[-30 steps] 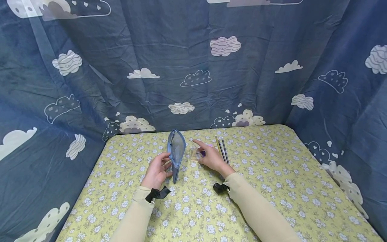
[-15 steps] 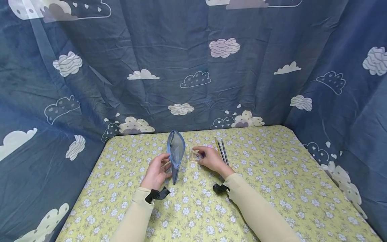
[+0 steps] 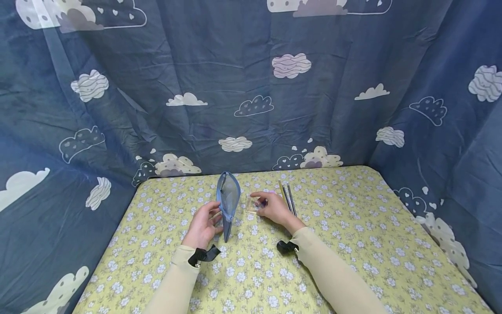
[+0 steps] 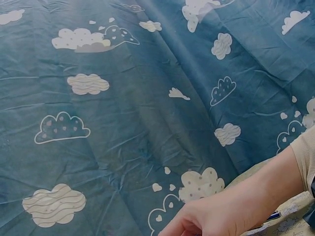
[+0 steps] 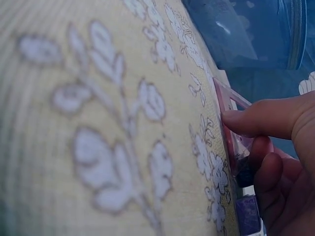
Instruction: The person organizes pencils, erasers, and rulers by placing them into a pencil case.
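My left hand (image 3: 201,224) holds a blue see-through zippered pencil pouch (image 3: 230,194) upright by its side, fingers and thumb about it. The pouch's zip side gapes. My right hand (image 3: 274,209) is low on the cloth to the right of the pouch. Its thumb and fingers pinch a flat clear plastic piece with a pinkish edge (image 5: 227,101), whose exact kind I cannot tell. Under the fingers in the right wrist view lies a small purple block (image 5: 247,214). The left wrist view shows only the right hand (image 4: 221,214) and its sleeve, not the left hand.
Several pencils (image 3: 288,198), one yellow and others dark, lie just right of the right hand. A small pink thing (image 3: 272,191) peeks out behind that hand. The table wears a yellow floral cloth (image 3: 251,279). Blue cloud-print curtains (image 3: 251,126) stand behind and at both sides.
The right index finger, stretched out a second ago, has lowered and bent towards the clear plastic piece. My left hand and the pouch stay nearly still.
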Tool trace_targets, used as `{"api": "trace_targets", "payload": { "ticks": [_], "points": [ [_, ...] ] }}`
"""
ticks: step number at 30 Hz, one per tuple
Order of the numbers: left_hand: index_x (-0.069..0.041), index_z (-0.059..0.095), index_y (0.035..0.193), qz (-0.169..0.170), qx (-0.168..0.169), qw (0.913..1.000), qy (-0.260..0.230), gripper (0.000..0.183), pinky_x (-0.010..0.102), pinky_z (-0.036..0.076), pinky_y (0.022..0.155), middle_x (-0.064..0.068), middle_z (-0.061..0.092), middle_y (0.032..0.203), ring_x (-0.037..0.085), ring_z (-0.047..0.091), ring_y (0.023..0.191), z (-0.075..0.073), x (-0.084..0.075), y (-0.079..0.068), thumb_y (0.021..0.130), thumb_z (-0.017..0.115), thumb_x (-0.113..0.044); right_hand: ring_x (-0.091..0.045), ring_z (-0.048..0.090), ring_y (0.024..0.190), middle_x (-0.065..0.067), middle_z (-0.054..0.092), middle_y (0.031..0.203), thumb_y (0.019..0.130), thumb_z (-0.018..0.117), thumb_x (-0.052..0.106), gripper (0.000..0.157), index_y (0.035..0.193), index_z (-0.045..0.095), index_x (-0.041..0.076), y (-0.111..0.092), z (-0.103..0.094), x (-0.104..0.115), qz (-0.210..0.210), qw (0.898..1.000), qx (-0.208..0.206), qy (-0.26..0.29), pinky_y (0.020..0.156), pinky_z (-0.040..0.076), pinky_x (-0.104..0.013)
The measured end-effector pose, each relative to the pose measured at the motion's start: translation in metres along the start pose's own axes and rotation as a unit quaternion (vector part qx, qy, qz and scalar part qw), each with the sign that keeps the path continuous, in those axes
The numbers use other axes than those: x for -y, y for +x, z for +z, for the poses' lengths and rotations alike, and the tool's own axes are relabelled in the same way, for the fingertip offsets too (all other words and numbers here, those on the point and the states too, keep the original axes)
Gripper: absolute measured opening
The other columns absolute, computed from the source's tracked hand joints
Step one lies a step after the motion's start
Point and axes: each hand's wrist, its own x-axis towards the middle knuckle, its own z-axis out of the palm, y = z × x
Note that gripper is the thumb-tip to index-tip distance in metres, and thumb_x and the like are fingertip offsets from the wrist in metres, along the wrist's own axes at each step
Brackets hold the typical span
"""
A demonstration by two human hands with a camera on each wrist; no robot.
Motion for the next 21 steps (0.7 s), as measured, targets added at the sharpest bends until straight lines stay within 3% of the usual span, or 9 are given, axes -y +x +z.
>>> {"api": "trace_targets", "payload": {
  "ticks": [7,14,21],
  "points": [
    [-0.009,0.042,0.127,0.002,-0.003,1.0000,0.004,0.047,0.065,0.020,0.093,0.017,0.036,0.127,0.035,0.031,0.118,0.0006,0.0003,-0.0010,0.085,0.061,-0.019,-0.019,0.053,0.070,0.000,0.061,0.089,0.070,0.070,0.002,0.059,0.124,0.056,0.023,0.0015,-0.0005,-0.0007,0.005,1.000,0.010,0.021,0.055,0.041,-0.032],
    [-0.009,0.042,0.127,0.002,-0.006,1.0000,0.003,0.047,0.064,0.023,0.092,0.017,0.037,0.126,0.035,0.031,0.118,0.0000,-0.0001,-0.0014,0.085,0.061,-0.020,-0.020,0.056,0.070,-0.005,0.062,0.091,0.072,0.073,0.002,0.058,0.125,0.055,0.016,0.0019,-0.0023,-0.0037,0.015,0.995,0.021,0.097,0.060,0.047,-0.032],
    [-0.009,0.042,0.125,-0.003,-0.009,1.0000,-0.002,0.048,0.064,0.022,0.093,0.016,0.036,0.127,0.034,0.032,0.118,0.0009,0.0002,0.0021,0.083,0.063,-0.019,-0.022,0.054,0.063,-0.007,0.063,0.091,0.073,0.074,0.005,0.057,0.126,0.055,0.015,0.0004,-0.0052,-0.0046,0.017,0.993,0.020,0.117,0.052,0.045,-0.032]
  ]
}}
